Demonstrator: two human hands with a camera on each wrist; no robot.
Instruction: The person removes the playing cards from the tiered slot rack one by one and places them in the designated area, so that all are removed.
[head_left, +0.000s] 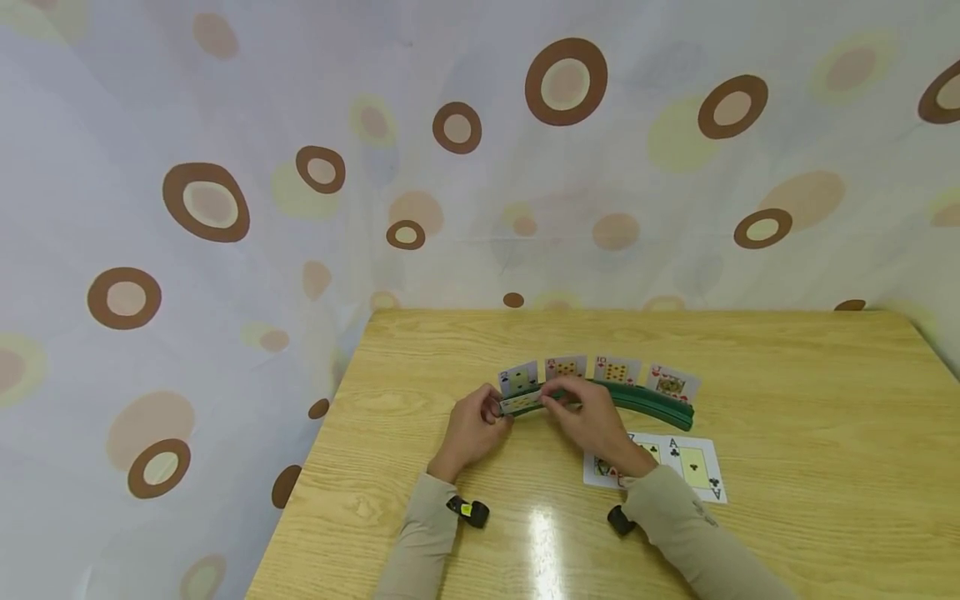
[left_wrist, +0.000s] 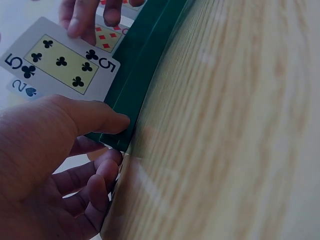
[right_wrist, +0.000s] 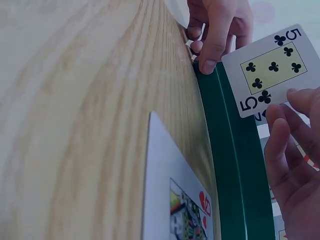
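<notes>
Beige sleeves are seen nearest, with a black device worn at each wrist. Beyond the right cuff, cards are laid face up on the wooden tabletop: an ace of clubs at the right, a queen of hearts at the left, and another between them, partly covered by the right forearm. Farther off, the left end of a curved green card rack is held by the left hand, its grip closed with the thumb pressed on the rack. A five of clubs is pinched near its right end by the right hand, the grip closed on the card. That card is held over the rack's left part, in front of a two of spades; whether it is seated in a slot cannot be told. Rightward, a red number card, a red ten and a red jack are stood along the rack. Farthest, the background is filled by a patterned cloth.
</notes>
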